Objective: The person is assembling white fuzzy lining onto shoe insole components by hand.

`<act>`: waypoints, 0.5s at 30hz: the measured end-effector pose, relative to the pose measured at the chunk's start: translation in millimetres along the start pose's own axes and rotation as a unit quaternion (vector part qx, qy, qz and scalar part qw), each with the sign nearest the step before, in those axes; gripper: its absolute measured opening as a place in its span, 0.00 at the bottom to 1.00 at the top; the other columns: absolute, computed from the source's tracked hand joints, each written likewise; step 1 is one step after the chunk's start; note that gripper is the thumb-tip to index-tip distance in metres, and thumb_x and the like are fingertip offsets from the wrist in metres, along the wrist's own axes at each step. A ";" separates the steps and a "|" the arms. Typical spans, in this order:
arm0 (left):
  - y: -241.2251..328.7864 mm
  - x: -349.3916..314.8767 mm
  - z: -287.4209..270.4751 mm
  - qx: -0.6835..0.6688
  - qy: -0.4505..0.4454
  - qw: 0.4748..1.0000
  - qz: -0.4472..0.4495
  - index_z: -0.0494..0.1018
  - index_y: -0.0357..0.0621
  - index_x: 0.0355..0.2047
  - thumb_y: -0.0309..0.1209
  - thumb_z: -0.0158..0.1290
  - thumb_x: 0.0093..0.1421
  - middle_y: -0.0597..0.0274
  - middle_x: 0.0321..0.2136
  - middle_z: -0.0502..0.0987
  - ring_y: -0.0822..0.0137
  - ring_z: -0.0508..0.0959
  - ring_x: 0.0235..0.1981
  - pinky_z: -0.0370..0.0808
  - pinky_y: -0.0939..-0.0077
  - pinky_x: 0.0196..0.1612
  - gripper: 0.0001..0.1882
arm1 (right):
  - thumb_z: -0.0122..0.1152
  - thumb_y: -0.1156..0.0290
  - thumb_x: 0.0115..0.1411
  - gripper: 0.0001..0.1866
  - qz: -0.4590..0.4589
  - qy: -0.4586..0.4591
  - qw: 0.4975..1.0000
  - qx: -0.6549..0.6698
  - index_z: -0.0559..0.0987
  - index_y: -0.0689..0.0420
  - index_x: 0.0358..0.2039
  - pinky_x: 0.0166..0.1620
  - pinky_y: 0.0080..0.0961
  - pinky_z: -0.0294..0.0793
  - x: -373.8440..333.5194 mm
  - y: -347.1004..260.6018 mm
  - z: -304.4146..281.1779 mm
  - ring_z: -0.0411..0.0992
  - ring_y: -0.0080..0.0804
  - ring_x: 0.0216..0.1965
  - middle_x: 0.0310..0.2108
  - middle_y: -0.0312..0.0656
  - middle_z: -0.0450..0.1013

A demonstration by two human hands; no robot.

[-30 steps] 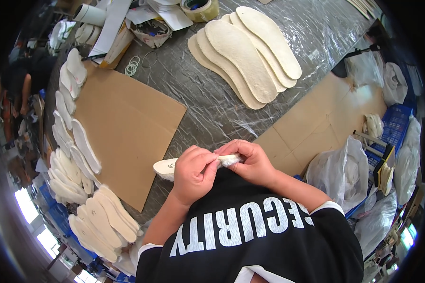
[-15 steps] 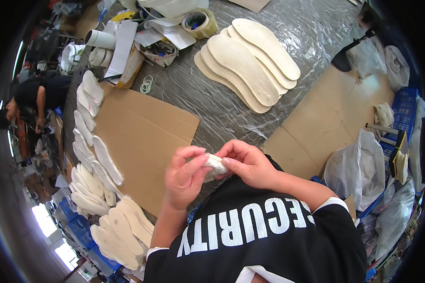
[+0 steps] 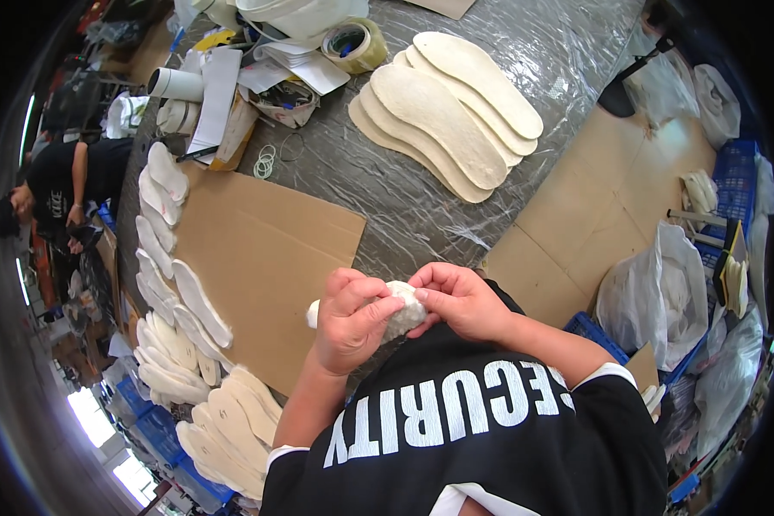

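Observation:
A white fleecy insole is held close to my body, bent between both hands. My left hand is closed around its middle, thumb and fingers pinching it, and one rounded end sticks out on the left side of that hand. My right hand pinches the upper edge at the other end with thumb and fingertips. The fluffy side faces up between the hands; much of the insole is covered by my fingers. Beyond my hands lie two overlapping stacks of cream insoles on the plastic-covered table.
A cardboard sheet lies left of my hands. Along its left side run paired insoles and piled insoles. A tape roll and a cluttered box stand at the back. Plastic bags are on the right; another person is far left.
More of the insole's fluffy side shows between my hands, and its end now sticks out past my left hand. My left fingers have curled over it. The view has shifted slightly.

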State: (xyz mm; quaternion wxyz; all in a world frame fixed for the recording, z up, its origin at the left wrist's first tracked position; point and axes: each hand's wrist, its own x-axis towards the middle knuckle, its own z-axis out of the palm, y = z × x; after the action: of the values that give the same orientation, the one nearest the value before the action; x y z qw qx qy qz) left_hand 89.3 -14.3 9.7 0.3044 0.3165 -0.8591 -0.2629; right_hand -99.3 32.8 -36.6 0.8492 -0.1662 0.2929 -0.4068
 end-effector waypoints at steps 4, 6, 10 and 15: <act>-2.1 1.0 5.0 0.007 -0.009 1.000 -0.001 0.77 0.43 0.32 0.22 0.63 0.43 0.63 0.31 0.75 0.60 0.73 0.33 0.71 0.69 0.35 0.14 | 0.48 0.72 0.67 0.09 0.001 0.021 1.000 0.014 0.71 0.64 0.43 0.39 0.25 0.82 -2.5 0.0 -1.1 0.76 0.27 0.35 0.38 0.43 0.74; 2.9 1.1 10.5 -0.019 0.020 0.993 -0.114 0.74 0.40 0.37 0.25 0.63 0.47 0.59 0.31 0.75 0.56 0.75 0.35 0.73 0.67 0.36 0.16 | 0.48 0.71 0.68 0.10 -0.005 0.025 1.000 -0.017 0.71 0.64 0.43 0.39 0.24 0.81 -4.7 -1.4 -2.3 0.76 0.26 0.36 0.38 0.42 0.74; 0.6 -2.6 8.5 -0.055 -0.059 0.988 -0.130 0.71 0.38 0.40 0.27 0.64 0.49 0.56 0.33 0.75 0.54 0.75 0.36 0.74 0.66 0.38 0.19 | 0.48 0.73 0.67 0.09 -0.015 0.011 1.000 -0.023 0.71 0.64 0.43 0.40 0.23 0.81 -12.1 -5.5 -4.0 0.75 0.25 0.36 0.38 0.41 0.74; 7.1 9.0 8.0 -0.039 -0.042 0.997 -0.044 0.76 0.44 0.35 0.22 0.63 0.44 0.61 0.33 0.75 0.58 0.74 0.33 0.72 0.67 0.35 0.15 | 0.48 0.78 0.64 0.07 -0.025 0.001 0.997 -0.069 0.71 0.64 0.42 0.39 0.22 0.81 -19.4 -10.5 -2.7 0.75 0.24 0.38 0.37 0.41 0.74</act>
State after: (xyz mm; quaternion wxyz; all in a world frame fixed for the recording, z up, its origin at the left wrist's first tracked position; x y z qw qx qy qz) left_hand 75.5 -13.8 12.1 0.2680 0.3301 -0.8457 -0.3224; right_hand -116.9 41.5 -26.2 0.8249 -0.2314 0.3175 -0.4065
